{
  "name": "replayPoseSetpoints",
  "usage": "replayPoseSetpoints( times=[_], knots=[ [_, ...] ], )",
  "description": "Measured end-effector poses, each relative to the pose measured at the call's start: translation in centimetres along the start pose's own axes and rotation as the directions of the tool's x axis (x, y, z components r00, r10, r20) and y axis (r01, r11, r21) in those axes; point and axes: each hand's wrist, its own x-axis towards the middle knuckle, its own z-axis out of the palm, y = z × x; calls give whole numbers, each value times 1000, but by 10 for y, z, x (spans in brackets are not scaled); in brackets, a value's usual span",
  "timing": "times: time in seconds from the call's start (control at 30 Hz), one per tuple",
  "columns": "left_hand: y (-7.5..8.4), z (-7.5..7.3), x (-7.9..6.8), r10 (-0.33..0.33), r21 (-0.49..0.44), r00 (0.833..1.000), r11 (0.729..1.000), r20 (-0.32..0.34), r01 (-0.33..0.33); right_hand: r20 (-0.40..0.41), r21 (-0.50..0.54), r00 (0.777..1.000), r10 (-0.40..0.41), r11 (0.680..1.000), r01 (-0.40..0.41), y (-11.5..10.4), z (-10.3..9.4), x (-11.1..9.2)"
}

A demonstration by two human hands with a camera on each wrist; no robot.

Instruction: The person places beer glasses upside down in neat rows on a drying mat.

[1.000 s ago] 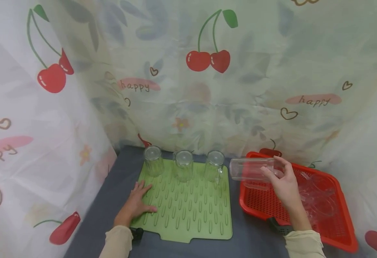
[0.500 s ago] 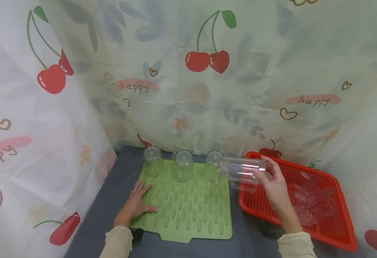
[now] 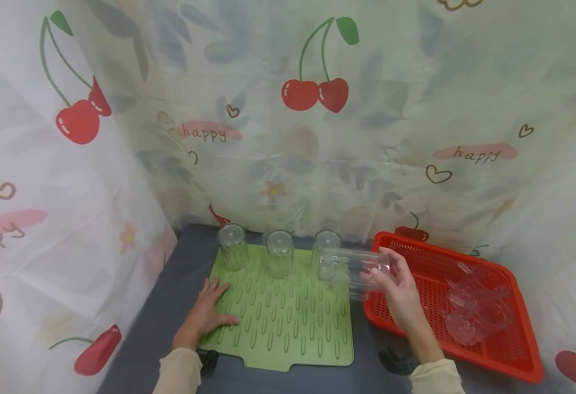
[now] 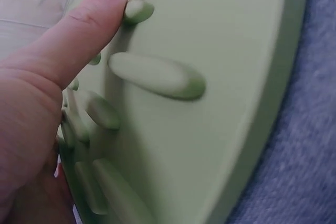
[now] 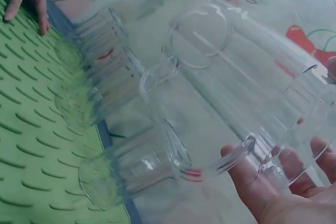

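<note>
My left hand [image 3: 205, 313] lies with spread fingers on the left edge of a green drying mat [image 3: 288, 328]. Between thumb and fingers, my right hand [image 3: 402, 290] holds a clear glass mug [image 3: 349, 266] on its side, above the mat's right edge. Its handle [image 5: 157, 114] shows in the right wrist view, and the fingers are around one end. Three more glass mugs stand upside down along the mat's back edge: a left one [image 3: 234, 251], a middle one [image 3: 278, 257] and a right one [image 3: 326, 241], which the held mug partly covers.
A red plastic basket [image 3: 526, 323] stands to the right of the mat, with several clear glass mugs [image 3: 480, 303] lying in it. A dark grey cloth [image 3: 142, 339] covers the table. A curtain printed with cherries [image 3: 317, 158] hangs close behind and at the sides.
My right hand has moved left with the glass mug, from over the basket to the mat's right edge. My left hand stays in place on the mat.
</note>
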Motion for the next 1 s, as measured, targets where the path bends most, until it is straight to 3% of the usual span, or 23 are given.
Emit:
replayPoseSetpoints(
  times=[0.4, 0.77, 0.87, 0.93, 1.0],
  knots=[
    [3, 1, -8, -38, -52, 999, 998, -30, 36, 3, 31, 1000, 3, 1000, -3, 5, 14, -6],
    [51, -16, -19, 77, -147, 983, 984, -166, -102, 39, 66, 999, 12, 998, -15, 12, 22, -8],
    [69, -18, -24, 151, -149, 962, 971, -229, -188, 50, 64, 999, 13, 998, -16, 14, 25, -10],
    [81, -18, -27, 221, -161, 932, 948, -289, -275, 61, 63, 998, 14, 998, -18, 16, 27, -10],
    [92, -17, -29, 288, -163, 891, 919, -351, -360, 72, 72, 997, 12, 997, -18, 18, 29, -10]
  ],
)
